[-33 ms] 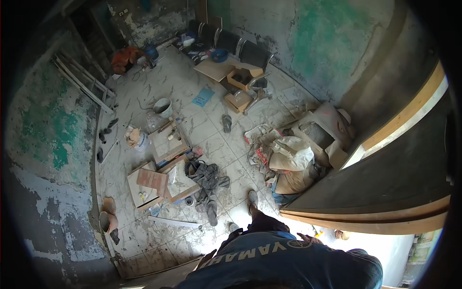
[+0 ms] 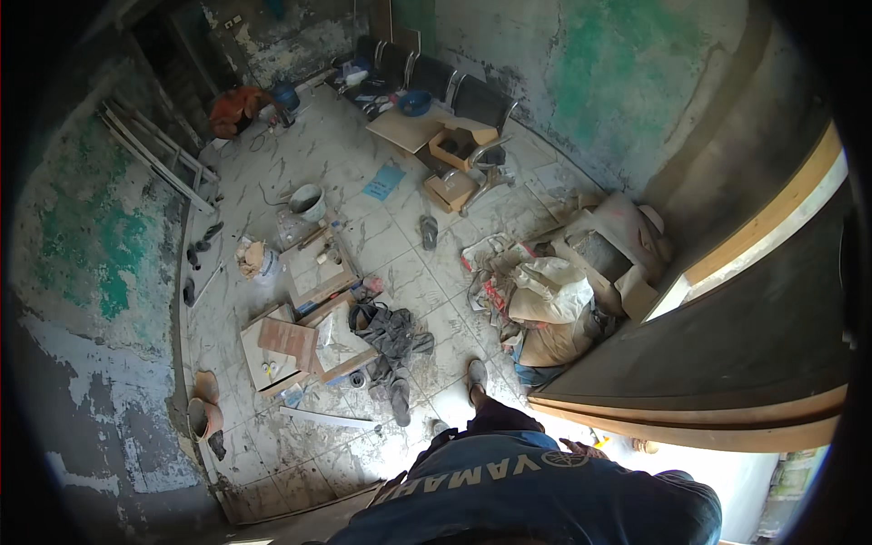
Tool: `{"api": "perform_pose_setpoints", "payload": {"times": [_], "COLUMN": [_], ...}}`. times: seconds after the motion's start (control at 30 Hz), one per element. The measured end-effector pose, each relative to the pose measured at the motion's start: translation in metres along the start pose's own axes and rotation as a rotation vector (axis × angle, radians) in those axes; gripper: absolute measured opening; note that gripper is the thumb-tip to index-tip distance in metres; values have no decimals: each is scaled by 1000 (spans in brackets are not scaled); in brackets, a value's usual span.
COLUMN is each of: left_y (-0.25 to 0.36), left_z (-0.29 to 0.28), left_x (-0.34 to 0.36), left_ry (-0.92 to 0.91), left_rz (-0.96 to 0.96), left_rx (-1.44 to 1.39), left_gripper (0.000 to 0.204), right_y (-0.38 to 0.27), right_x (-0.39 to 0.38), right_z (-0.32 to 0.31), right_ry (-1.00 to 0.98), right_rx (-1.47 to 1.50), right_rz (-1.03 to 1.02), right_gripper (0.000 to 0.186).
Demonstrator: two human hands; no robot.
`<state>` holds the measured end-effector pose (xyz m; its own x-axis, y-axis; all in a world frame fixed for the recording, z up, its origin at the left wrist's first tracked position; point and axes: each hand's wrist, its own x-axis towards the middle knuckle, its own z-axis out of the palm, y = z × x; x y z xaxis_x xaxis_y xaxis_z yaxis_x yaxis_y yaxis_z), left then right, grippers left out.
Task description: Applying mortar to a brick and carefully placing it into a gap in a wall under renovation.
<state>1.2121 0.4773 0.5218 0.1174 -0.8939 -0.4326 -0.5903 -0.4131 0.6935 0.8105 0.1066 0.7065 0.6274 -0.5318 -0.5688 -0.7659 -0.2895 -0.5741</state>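
My right hand (image 2: 581, 449) hangs beside my dark blue shirt (image 2: 509, 481), close to the bright doorway. Its fingers look stretched out and apart, and I see nothing held. A small yellow thing (image 2: 601, 442) shows just past the fingers; whether it touches them is unclear. On the other side, only a dark sliver of my left hand (image 2: 391, 488) shows past the shirt, its fingers mostly hidden. My shoe (image 2: 477, 371) stands on the dirty tiled floor (image 2: 436, 313). Ahead and to the left lie a dark crumpled cloth (image 2: 386, 331) and a grey slipper (image 2: 400, 401).
Boxes and boards (image 2: 318, 268) lie left of centre, with a bucket (image 2: 308, 202) behind. Sacks (image 2: 549, 291) are heaped at right by a dark door panel (image 2: 699, 354). Linked chairs (image 2: 436, 77) and open cartons (image 2: 463, 145) stand at the back. A clay pot (image 2: 205, 420) sits by the left wall.
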Motion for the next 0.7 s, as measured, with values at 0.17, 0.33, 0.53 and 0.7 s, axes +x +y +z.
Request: {"api": "perform_pose_setpoints", "payload": {"times": [0.17,0.33,0.53,0.7], "left_y": [45,86,114,119], "left_z": [-67,-131,-188,-235], "left_x": [48,95,146,195], "left_ry": [86,204,277,272], "left_rz": [-151,-268,-295,-228], "left_rx": [16,12,29,75], "left_gripper": [62,62,62,62], "right_y": [-20,-16,-41,-21], "right_x": [60,168,273,327], "right_z": [-54,-85,-100,-97], "right_ry": [131,236,43,-213], "right_rx": [101,139,201,257], "right_rz": [-16,-8,18,200], "right_gripper": [65,70,64,57]}}
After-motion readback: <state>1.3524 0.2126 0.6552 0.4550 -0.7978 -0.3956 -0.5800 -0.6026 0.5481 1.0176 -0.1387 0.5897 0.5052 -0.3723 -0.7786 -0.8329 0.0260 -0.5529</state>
